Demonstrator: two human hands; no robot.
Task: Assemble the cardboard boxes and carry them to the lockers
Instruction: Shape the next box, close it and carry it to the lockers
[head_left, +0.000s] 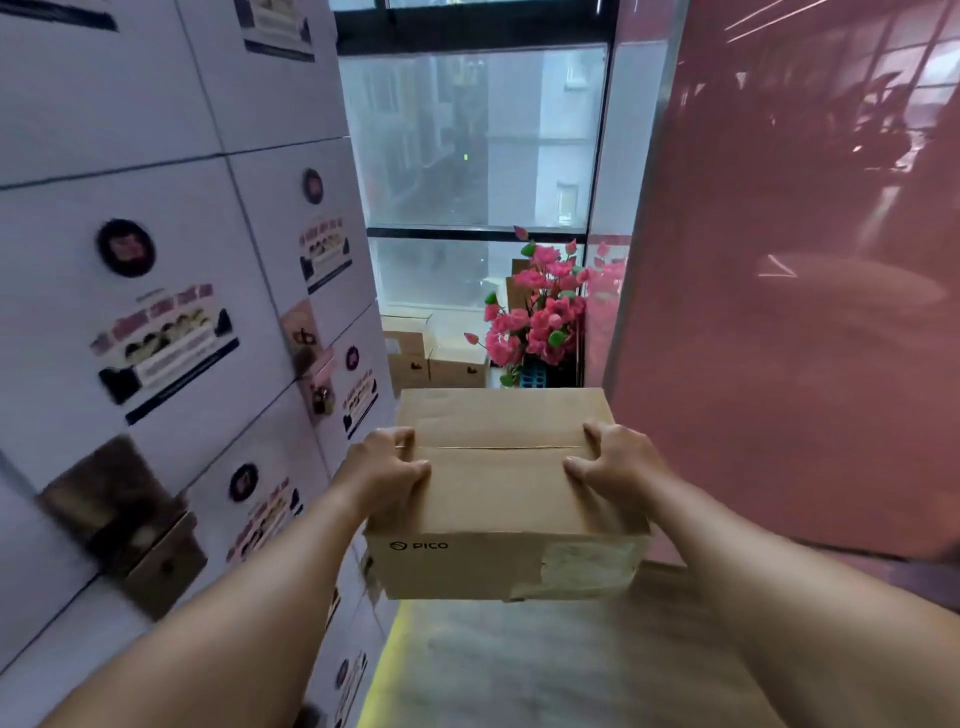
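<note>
A closed cardboard box (506, 493) is held in mid-air at lower centre, gripped at its sides by the left hand (387, 467) and right hand (613, 462). Lockers (156, 312) fill the left; pink flowers (540, 306) are seen beyond.

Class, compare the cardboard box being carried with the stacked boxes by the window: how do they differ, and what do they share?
The carried box is held in the air between the left hand and right hand; the stacked boxes rest low by the window. The carried box shows a printed PICO logo; the stacked boxes show small dark marks. The carried box looks larger, being nearer. Both are plain brown cardboard.
</note>
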